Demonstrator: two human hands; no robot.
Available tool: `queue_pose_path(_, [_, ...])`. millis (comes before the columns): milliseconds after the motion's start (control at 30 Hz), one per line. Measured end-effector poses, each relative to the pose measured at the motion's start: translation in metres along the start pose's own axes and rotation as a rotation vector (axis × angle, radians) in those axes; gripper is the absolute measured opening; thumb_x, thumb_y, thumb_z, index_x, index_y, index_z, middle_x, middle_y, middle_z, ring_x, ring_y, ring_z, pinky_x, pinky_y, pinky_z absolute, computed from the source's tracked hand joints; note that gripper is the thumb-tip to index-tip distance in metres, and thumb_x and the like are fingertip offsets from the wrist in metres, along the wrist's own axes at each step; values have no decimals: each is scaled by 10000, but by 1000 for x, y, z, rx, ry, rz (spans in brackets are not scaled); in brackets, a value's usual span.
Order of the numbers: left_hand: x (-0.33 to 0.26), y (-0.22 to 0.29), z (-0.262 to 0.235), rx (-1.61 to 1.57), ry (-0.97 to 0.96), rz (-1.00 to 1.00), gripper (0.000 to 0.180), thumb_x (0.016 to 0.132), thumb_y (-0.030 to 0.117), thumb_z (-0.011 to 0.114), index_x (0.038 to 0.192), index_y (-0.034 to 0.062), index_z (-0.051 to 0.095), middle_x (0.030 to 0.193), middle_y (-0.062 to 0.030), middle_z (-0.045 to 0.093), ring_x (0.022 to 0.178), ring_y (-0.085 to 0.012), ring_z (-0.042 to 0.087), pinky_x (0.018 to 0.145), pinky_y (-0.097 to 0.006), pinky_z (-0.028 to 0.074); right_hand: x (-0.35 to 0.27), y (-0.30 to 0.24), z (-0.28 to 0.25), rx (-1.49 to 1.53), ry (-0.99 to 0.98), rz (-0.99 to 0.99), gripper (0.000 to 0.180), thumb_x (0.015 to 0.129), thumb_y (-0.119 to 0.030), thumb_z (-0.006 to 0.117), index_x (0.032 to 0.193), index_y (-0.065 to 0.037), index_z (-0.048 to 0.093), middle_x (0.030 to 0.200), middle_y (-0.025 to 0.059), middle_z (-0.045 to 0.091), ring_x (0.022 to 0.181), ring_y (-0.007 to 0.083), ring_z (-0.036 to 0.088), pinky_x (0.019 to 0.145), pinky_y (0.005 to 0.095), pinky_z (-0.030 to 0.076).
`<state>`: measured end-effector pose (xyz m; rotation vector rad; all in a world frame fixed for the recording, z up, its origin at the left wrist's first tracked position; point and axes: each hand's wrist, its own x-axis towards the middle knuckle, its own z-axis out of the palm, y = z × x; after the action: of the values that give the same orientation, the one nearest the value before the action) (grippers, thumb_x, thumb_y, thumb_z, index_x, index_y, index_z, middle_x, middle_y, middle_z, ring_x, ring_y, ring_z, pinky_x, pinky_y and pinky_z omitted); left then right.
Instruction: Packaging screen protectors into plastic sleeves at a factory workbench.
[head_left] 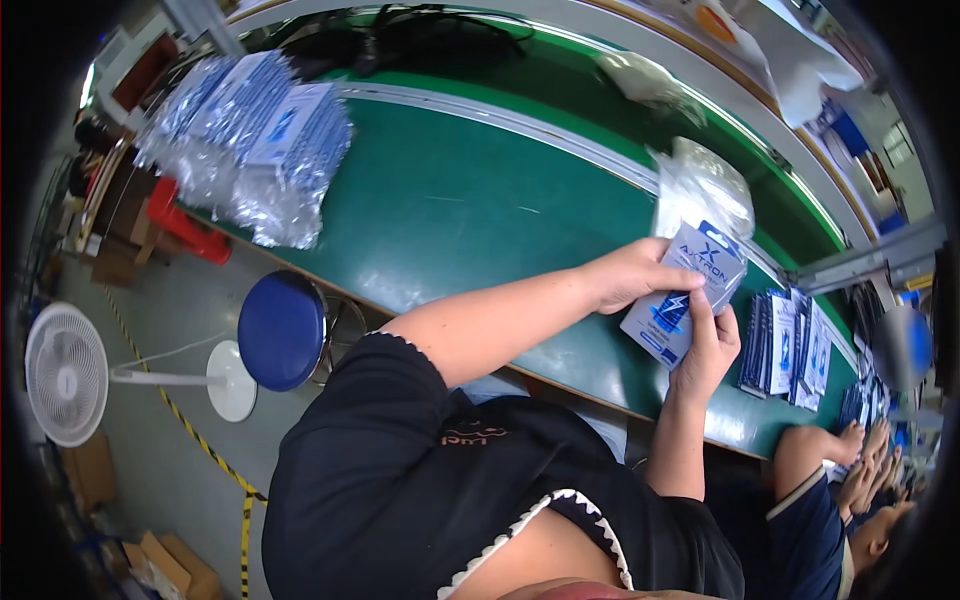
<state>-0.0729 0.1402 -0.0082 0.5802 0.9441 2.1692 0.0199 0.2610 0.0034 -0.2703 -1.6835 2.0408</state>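
Note:
Between both hands I hold a flat grey and blue retail box point(655, 325) with a hang-hole tab at its top, tilted over the green table point(450, 190). My left hand point(640, 275) grips its left edge, thumb across the front. My right hand point(708, 345) pinches the right side, its thumb also on the front face. Just beyond the box lies a pile of clear plastic bags point(705, 185). Right of my right hand, several similar boxes point(785, 345) stand in rows on the table.
Stacks of boxes in clear plastic bags point(250, 140) fill the table's far left end. A blue round stool point(282, 330), a red stool point(185, 220) and a white fan point(68, 375) stand left on the floor. Another person point(815, 520) works at the right. A metal rail point(500, 125) runs along the back.

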Motion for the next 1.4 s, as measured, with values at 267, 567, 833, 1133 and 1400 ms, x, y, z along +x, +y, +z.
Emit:
queue_pose_path(267, [-6, 26, -26, -178, 120, 93, 340, 879, 39, 611, 1205, -9, 525, 1130, -125, 627, 1045, -211, 625, 922, -370, 511, 5, -12, 7, -387, -437, -24, 843, 708, 20, 770, 1421, 18, 321, 1118, 132, 618, 907, 127, 600, 780, 255, 493])
queue_pose_path(567, [-21, 28, -4, 110, -269, -263, 455, 954, 273, 553, 1306, -6, 475, 1300, -152, 523, 1153, -306, 564, 946, -436, 482, 27, -41, 11, -252, 196, -996, 237, 852, 147, 441, 983, 37, 605, 909, 119, 626, 828, 158, 591, 702, 241, 472])
queue_pose_path(833, [-21, 22, 4, -519, -46, -423, 536, 974, 362, 469, 1372, 9, 407, 1281, -178, 548, 1149, -285, 573, 967, -398, 474, -1, -17, 44, -575, -743, -824, 295, 740, -23, 638, 1030, -65, 670, 879, 82, 654, 749, 292, 607, 709, 360, 478])
queue_pose_path(1133, [-52, 32, -22, 88, 300, -1, 547, 767, -36, 539, 1307, -11, 458, 1200, -129, 583, 1066, -219, 597, 923, -321, 481, -13, -5, 25, -470, -830, -521, 273, 817, -85, 658, 1083, -24, 653, 884, 143, 656, 792, 308, 631, 714, 364, 497])
queue_pose_path(1400, [-158, 71, -87, 1910, 631, 204, 545, 811, 141, 629, 1314, 12, 463, 1355, -194, 428, 1301, -405, 369, 1091, -430, 301, -12, 9, 21, -606, -731, -308, 166, 869, -49, 608, 1007, 20, 670, 800, 127, 662, 732, 230, 639, 683, 300, 487])
